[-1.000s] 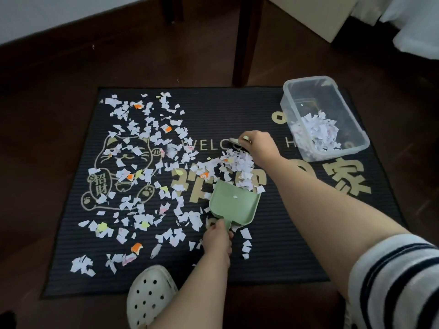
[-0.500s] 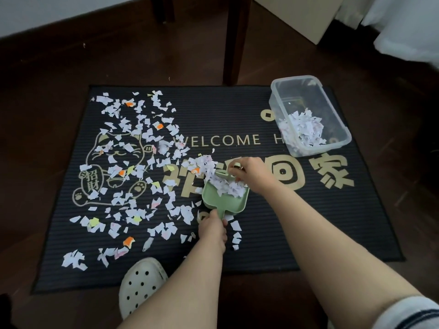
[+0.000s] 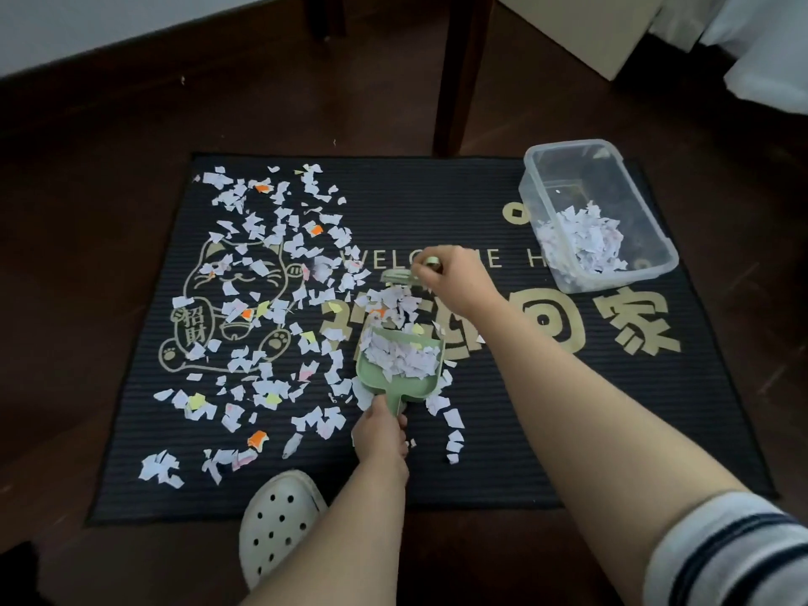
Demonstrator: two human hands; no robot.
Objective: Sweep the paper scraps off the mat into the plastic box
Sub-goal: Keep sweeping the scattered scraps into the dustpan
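A black welcome mat (image 3: 437, 203) lies on the dark floor, its left half strewn with white, yellow and orange paper scraps (image 3: 262, 308). My left hand (image 3: 379, 433) grips the handle of a green dustpan (image 3: 400, 365), which rests on the mat and holds a heap of scraps. My right hand (image 3: 454, 275) grips a small green brush (image 3: 400, 275) just beyond the pan's mouth, over a pile of scraps. The clear plastic box (image 3: 647, 203) stands on the mat's far right corner with scraps in its near end.
A dark wooden furniture leg (image 3: 459, 76) stands just past the mat's far edge. My foot in a white perforated clog (image 3: 275, 524) rests at the mat's near edge. A pale cabinet (image 3: 581, 24) and white fabric (image 3: 769, 54) are at the far right.
My right hand drew the brush toward the dustpan, pushing scraps into it, then moved back out past the pan's mouth. The pan now holds a heap. My left hand kept its hold.
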